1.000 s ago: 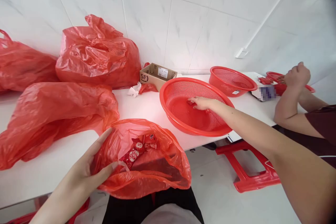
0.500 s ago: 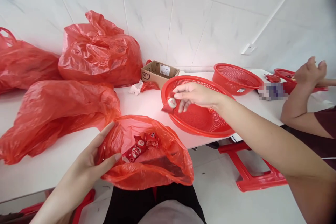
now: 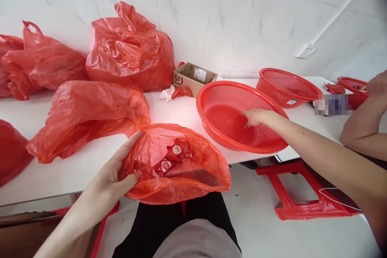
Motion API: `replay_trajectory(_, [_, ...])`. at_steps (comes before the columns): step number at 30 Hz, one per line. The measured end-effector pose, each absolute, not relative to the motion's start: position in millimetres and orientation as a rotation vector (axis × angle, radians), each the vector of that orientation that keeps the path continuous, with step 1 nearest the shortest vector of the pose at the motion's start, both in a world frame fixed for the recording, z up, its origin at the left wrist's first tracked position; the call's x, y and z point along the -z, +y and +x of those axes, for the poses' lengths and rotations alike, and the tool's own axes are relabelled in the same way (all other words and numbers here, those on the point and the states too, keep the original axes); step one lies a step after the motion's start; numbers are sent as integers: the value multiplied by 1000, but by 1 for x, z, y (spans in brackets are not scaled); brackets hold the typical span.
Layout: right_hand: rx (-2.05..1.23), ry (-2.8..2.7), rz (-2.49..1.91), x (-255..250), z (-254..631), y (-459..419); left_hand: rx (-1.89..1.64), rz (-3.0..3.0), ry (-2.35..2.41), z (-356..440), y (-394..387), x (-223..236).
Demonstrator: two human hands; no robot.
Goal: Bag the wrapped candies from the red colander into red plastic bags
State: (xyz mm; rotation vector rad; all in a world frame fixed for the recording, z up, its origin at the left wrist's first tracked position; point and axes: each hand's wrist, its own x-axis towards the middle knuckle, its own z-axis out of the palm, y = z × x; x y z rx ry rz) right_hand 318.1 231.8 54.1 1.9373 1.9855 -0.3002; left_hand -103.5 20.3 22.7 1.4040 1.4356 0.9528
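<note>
Left hand (image 3: 113, 181): at 11 o'clock, half open, thumb and forefinger spread well apart, with hold of the left edge of the bag's mouth.
Held bag (image 3: 178, 194): one, red, at 12 o'clock, its mouth gaping.
Packets (image 3: 177, 149): at least two, red and printed, inside the held bag; overlap hides whether there are more. That much looks done, and the bag seems to have plenty of room.
Right hand (image 3: 255, 117): at 1 o'clock, down inside the near basket, fingers partly curled and blurred; I cannot tell whether it has hold of anything.
Near basket (image 3: 229, 141): one, at 1 o'clock. No separate packet shows on its red floor, which the hand partly covers, so what is left there cannot be told.
Stool (image 3: 302, 211): one red one seen at 2 o'clock, below the table (image 3: 172, 109).
Slack bag (image 3: 90, 102): one, at 11 o'clock, beyond the left hand.
Co-worker's arm (image 3: 363, 117): one, at 2 o'clock, cut by the frame.
Cardboard box (image 3: 183, 84): one, at 12 o'clock, open-topped, with one crumpled white scrap (image 3: 167, 93) just beside it.
Bulging bags (image 3: 130, 60): at least two, around 11 o'clock, by the wall; they merge leftward, so a sure count fails.
Farther baskets (image 3: 275, 93): two, one at 1 o'clock, another between 1 and 2.
</note>
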Motion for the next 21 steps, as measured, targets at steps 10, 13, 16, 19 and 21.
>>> replay_trajectory(10, [1023,2117,1843,-57,331,236,-921,1377,1503,-102,24,-22])
replay_trajectory(13, [1444,2380,1754,-81,313,223,-939,1390,1518,-103,25,-21])
replay_trajectory(16, [1997,2567,1493,-98,282,198,-949,1350,1491,-101,27,-20])
replay_trajectory(19, [2191,2626,1233,-100,244,165,-950,1320,1446,-96,27,-22])
replay_trajectory(21, [2127,2683,1109,-95,221,143,-947,1280,1414,-93,26,-25])
